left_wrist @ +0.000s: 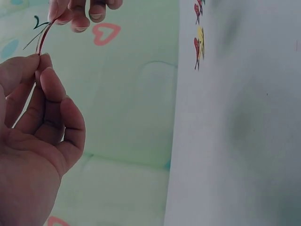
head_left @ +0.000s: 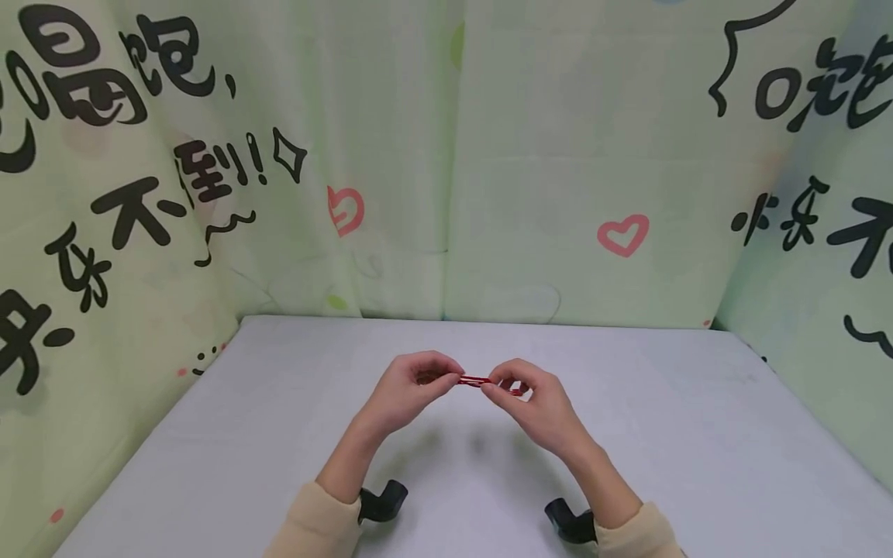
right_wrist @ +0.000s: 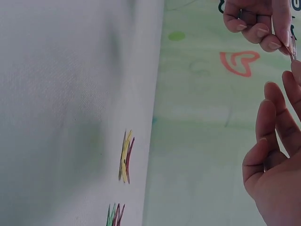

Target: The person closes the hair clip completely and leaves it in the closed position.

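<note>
Over the middle of the table, a thin red snap hair clip (head_left: 474, 381) is held between both hands. My left hand (head_left: 412, 387) pinches one end between thumb and fingertips. The other end is pinched by my right hand (head_left: 540, 403), thumb against index finger. In the left wrist view the clip (left_wrist: 45, 36) looks sprung apart, with a thin prong standing away from its curved red strip. The fingers cover both of its ends. A bit of red also shows through the gap in the right hand's fingers.
More slim clips lie on the white table (head_left: 628, 434): a yellow and dark red group (right_wrist: 125, 157) and a green and dark red group (right_wrist: 111, 215) in the right wrist view. Green printed curtains (head_left: 530, 194) surround the table. Black wrist mounts (head_left: 384, 501) stick out from the sleeves.
</note>
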The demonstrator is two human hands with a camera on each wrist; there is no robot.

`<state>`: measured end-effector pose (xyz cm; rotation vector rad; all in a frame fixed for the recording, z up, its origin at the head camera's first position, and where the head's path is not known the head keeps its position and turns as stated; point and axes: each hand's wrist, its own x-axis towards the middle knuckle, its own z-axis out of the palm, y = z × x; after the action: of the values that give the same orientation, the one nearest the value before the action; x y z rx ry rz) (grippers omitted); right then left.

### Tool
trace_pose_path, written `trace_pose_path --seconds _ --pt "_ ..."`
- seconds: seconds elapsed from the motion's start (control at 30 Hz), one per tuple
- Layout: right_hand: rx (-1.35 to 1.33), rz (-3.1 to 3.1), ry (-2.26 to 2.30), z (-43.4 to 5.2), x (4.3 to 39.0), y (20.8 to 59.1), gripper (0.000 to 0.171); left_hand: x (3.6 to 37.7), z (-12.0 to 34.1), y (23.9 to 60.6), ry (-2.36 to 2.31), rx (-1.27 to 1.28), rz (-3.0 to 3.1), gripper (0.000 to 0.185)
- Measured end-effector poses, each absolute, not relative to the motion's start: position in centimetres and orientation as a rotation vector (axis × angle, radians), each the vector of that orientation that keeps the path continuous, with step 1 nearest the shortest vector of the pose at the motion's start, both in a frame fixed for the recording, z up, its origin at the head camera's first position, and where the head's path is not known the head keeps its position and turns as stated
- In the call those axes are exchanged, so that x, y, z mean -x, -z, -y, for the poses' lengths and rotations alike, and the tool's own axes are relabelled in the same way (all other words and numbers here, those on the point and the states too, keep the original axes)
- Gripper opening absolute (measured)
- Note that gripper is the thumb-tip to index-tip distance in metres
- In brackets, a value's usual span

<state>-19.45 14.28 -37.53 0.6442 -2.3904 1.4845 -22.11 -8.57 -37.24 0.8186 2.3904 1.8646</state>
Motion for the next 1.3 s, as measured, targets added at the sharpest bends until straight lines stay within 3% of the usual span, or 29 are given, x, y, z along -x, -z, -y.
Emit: trace_pose_path --seconds 0.33,0.6,1.3 --pt "-0.646 2.402 -1.479 -14.5 19.6 37.9 0.005 22.0 8.5 37.6 -1.87 -0.883 -2.321 0.014" --pt "-0.66 2.417 -1.501 -14.5 19.7 37.9 0.006 22.1 7.6 38.1 -1.948 -0.793 -2.394 0.006" --pt "-0.566 2.392 -1.418 -14.2 20.2 38.9 0.007 21.7 6.3 38.7 -1.909 -0.664 -2.611 0.004"
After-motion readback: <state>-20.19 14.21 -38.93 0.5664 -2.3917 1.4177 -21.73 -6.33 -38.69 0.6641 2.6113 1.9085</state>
